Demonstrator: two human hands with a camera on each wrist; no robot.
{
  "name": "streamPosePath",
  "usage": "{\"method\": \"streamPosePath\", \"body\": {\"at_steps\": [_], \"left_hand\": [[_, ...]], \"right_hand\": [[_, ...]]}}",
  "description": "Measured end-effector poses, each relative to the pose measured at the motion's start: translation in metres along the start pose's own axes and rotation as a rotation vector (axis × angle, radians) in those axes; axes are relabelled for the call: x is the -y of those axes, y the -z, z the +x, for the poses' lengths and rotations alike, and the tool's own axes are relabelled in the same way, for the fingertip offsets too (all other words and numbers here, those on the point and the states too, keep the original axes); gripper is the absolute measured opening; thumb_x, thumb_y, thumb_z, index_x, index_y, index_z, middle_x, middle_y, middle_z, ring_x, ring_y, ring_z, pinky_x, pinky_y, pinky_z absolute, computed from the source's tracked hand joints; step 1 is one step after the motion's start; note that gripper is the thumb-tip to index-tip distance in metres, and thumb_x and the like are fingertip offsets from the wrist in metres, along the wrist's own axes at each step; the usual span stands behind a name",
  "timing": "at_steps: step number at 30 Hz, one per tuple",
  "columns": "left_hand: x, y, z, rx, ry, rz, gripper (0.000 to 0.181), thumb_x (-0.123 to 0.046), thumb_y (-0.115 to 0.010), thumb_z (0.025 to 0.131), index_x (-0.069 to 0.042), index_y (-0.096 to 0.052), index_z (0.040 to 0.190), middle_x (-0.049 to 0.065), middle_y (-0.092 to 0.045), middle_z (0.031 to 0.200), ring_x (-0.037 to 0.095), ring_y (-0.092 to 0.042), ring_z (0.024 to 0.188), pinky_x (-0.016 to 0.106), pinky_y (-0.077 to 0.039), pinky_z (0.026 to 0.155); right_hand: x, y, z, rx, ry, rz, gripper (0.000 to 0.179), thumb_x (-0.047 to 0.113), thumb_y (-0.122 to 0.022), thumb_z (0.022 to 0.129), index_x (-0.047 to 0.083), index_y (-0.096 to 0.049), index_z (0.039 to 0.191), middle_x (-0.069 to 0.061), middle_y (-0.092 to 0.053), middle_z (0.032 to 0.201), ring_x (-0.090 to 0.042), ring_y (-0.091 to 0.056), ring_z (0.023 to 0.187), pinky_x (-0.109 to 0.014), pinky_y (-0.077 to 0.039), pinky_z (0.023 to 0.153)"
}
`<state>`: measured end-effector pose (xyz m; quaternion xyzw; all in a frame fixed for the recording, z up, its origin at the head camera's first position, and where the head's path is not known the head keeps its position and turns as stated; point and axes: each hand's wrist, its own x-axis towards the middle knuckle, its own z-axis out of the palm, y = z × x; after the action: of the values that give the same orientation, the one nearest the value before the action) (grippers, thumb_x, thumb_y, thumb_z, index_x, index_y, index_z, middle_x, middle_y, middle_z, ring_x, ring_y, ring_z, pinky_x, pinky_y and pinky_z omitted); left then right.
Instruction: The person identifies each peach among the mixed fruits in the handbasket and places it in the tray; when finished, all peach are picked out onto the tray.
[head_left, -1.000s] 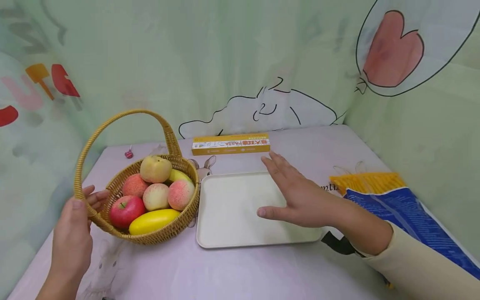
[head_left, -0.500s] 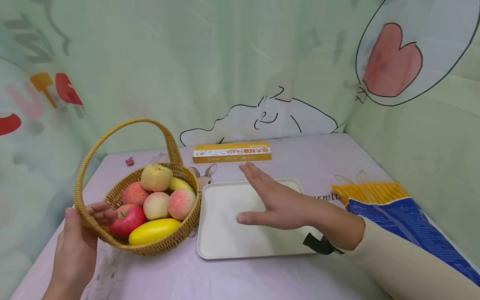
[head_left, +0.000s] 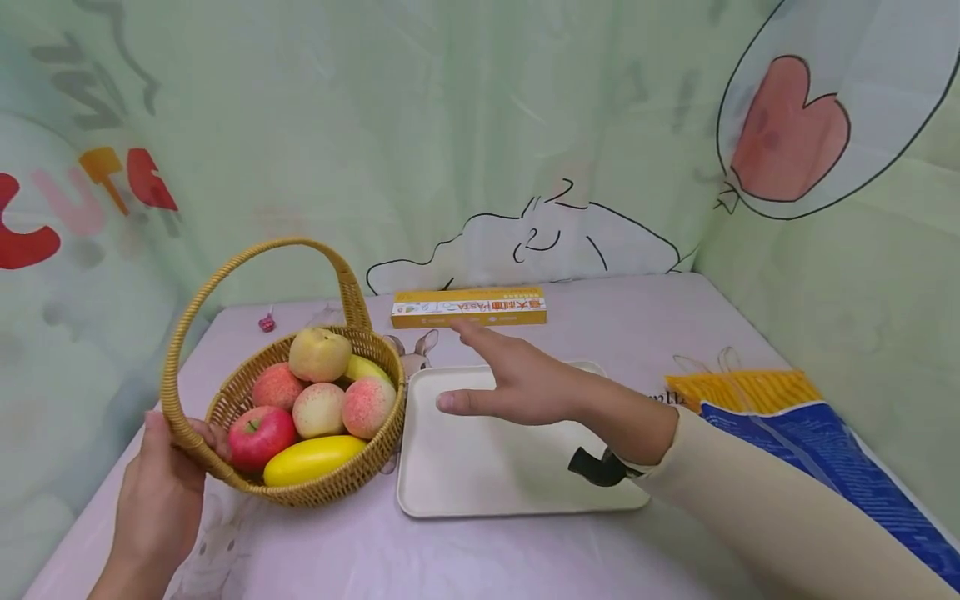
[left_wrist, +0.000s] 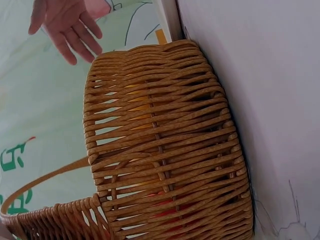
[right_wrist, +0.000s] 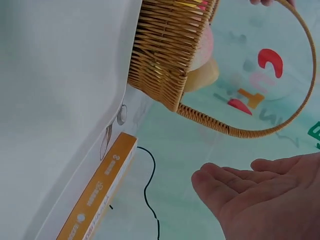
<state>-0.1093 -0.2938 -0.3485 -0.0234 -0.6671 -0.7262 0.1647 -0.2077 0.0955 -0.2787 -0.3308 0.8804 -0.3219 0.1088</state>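
Note:
At the left of the head view, my left hand (head_left: 156,504) grips the wicker basket (head_left: 315,492) where its arched handle meets the rim, thumb outside and fingers inside. The basket holds a red apple (head_left: 261,437), a yellow mango-shaped fruit (head_left: 315,460), several peaches (head_left: 369,407) and, partly hidden, another yellow fruit (head_left: 366,368). Over the white tray (head_left: 450,475) hovers my right hand (head_left: 517,385), fingers straight, thumb apart, holding nothing. The right wrist view shows that hand (right_wrist: 270,192) apart from the basket handle (right_wrist: 240,132).
Behind the tray lies a yellow pasta box (head_left: 469,308). A blue and yellow bag (head_left: 795,433) lies at the right, partly covered by the right sleeve. A small wrapped lollipop (head_left: 267,322) is at the back left. Printed curtains (head_left: 300,125) stand close around the table.
My right hand has moved left across the tray toward the basket. My left hand has closed from loosely around the handle base to a grip on it. The basket stays about where it was.

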Motion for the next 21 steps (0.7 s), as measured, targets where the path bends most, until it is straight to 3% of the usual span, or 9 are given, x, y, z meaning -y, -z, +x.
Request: {"method": "streamPosePath", "body": {"at_steps": [5,9,14,21], "left_hand": [[-0.001,-0.001,-0.001,-0.013,0.043,0.053,0.05,-0.046,-0.022,0.113,-0.004,-0.049,0.106,0.002,-0.055,0.094,0.016,-0.051,0.097,0.012,-0.046,0.091],[-0.003,-0.001,0.0,-0.01,0.047,0.102,0.051,-0.046,-0.021,0.113,-0.003,-0.048,0.107,0.003,-0.054,0.096,0.017,-0.05,0.098,0.01,-0.046,0.09],[-0.003,0.002,0.0,0.013,0.013,0.093,0.05,-0.044,-0.021,0.113,-0.002,-0.05,0.108,0.003,-0.055,0.096,0.017,-0.053,0.096,0.011,-0.047,0.091],[-0.005,0.001,-0.001,0.018,0.042,0.132,0.051,-0.045,-0.02,0.113,-0.001,-0.046,0.112,0.002,-0.053,0.098,0.016,-0.052,0.098,0.009,-0.046,0.09]], "right_hand": [[0.004,-0.007,0.018,0.003,0.007,0.019,0.092,0.059,-0.073,0.091,0.022,-0.029,0.163,0.0,-0.042,0.163,-0.021,-0.042,0.15,-0.047,-0.042,0.117],[0.006,-0.012,0.033,0.007,0.043,-0.01,0.07,0.055,-0.075,0.09,0.018,-0.05,0.145,-0.002,-0.057,0.148,-0.022,-0.052,0.14,-0.046,-0.047,0.111],[0.009,-0.017,0.048,0.032,0.039,-0.006,0.067,0.052,-0.078,0.088,0.016,-0.055,0.141,-0.002,-0.061,0.143,-0.022,-0.057,0.135,-0.043,-0.049,0.11],[0.015,-0.029,0.067,0.079,0.056,0.016,0.073,0.049,-0.083,0.085,0.016,-0.055,0.145,-0.005,-0.062,0.143,-0.022,-0.056,0.135,-0.041,-0.048,0.11]]}}
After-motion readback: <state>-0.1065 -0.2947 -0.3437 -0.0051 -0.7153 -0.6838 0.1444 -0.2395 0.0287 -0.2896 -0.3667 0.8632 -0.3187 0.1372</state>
